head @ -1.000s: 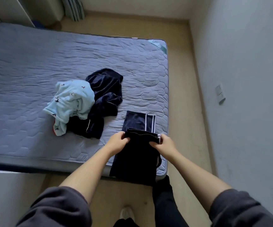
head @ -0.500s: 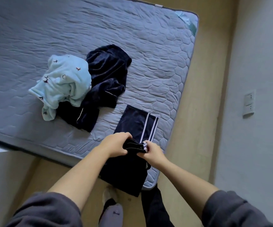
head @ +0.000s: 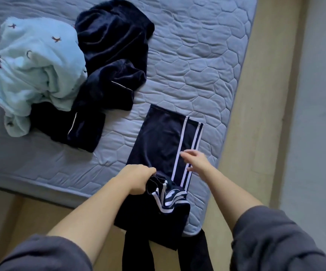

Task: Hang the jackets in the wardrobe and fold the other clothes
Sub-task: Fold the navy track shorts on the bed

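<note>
Two-striped smooth navy trousers [head: 158, 137] on quilted mattress [head: 197, 55], left hand [head: 138, 179] gripping bunched end, right hand [head: 197, 163] splayed

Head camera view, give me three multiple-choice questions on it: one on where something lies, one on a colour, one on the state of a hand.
1. Where do the striped trousers lie?
A. On the floor
B. At the near corner of the mattress
C. On a chair

2. What colour is the crumpled garment with small dark motifs?
A. Red
B. Yellow
C. Light blue

3. What is the left hand doing?
A. Gripping the trousers' bunched end
B. Lying flat on the mattress
C. Holding a hanger

Answers:
1 B: they lie on the quilted corner, one end hanging over its edge.
2 C: its cloth is pale blue beside the navy pile.
3 A: its fingers curl round the bunched cloth.
</note>
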A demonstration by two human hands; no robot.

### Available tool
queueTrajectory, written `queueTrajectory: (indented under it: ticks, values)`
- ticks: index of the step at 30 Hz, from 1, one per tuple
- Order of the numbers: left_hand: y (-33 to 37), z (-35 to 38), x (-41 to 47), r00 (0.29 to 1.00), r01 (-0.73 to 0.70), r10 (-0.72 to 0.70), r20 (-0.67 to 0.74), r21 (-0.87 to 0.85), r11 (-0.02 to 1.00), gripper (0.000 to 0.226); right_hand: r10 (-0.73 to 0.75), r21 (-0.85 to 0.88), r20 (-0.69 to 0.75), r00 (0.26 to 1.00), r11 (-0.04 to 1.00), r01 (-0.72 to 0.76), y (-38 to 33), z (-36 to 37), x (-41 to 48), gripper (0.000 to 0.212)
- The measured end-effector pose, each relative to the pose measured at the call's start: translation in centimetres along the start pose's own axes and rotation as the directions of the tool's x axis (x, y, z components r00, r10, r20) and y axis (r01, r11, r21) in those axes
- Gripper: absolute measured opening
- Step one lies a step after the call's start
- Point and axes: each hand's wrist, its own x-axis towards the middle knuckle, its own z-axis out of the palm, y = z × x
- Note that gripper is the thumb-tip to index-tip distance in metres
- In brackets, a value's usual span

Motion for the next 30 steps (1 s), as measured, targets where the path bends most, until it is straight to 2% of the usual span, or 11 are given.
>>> queueTrajectory:
  ticks: [2, 7, 9, 12, 16, 19, 21, 23, 26, 30]
  values:
    - [-1.1, 0.8, 1.9, 1.0, -0.021, 0.021, 0.017, 0.036, 0.999, 0.022, -0.042, 0.008, -0.151, 0.988, 0.999, 0.044, -1.0, 0.3, 4.0, 0.046]
    - [-2.7, 2.9, 6.5, 0.991, -0.064, 0.05, 0.124, 0.114, 0.991, 0.026, -0.109, 0.002, -0.272, 0.956, 0.994, 0.114, -3.5, 1.6, 12.1, 0.061]
    - [-2.7, 3.9, 7.8, 0.987, -0.099, 0.078, 0.14, 0.148, 0.984, 0.022, -0.095, 0.024, -0.305, 0.948, 0.994, 0.108, -3.7, 2.1, 14.4, 0.051]
    - [-2.2, 4.8, 8.8, 0.981, -0.135, 0.108, 0.159, 0.168, 0.977, 0.025, -0.162, -0.039, -0.341, 0.926, 0.987, 0.158, -3.6, 2.1, 15.7, 0.022]
    - [-1.7, 4.6, 9.2, 0.971, -0.19, 0.159, 0.179, 0.167, 0.968, 0.029, -0.221, -0.17, -0.473, 0.853, 0.973, 0.157, -1.7, -0.5, 15.2, 0.029]
    - [-1.2, 4.4, 9.7, 0.963, -0.212, 0.175, 0.205, 0.171, 0.962, 0.026, -0.276, -0.336, -0.522, 0.807, 0.936, 0.103, -0.6, -2.0, 15.1, 0.021]
    - [-1.0, 4.4, 10.1, 0.96, -0.211, 0.171, 0.221, 0.171, 0.962, 0.025, -0.298, -0.368, -0.574, 0.762, 0.926, 0.085, -0.6, -2.1, 15.4, 0.016]
    - [-0.8, 4.4, 10.2, 0.957, -0.208, 0.164, 0.239, 0.171, 0.963, 0.026, -0.262, -0.312, -0.541, 0.799, 0.945, 0.099, -0.7, -2.1, 15.7, 0.014]
    - [-0.3, 4.2, 9.8, 0.951, -0.217, 0.168, 0.261, 0.173, 0.961, 0.027, -0.23, -0.161, -0.385, 0.894, 0.97, 0.18, -0.9, -3.0, 15.4, 0.013]
    - [0.4, 2.3, 8.0, 0.946, -0.239, 0.188, 0.266, 0.176, 0.955, 0.035, -0.223, -0.09, -0.309, 0.925, 0.975, 0.205, -1.9, -5.2, 12.4, 0.009]
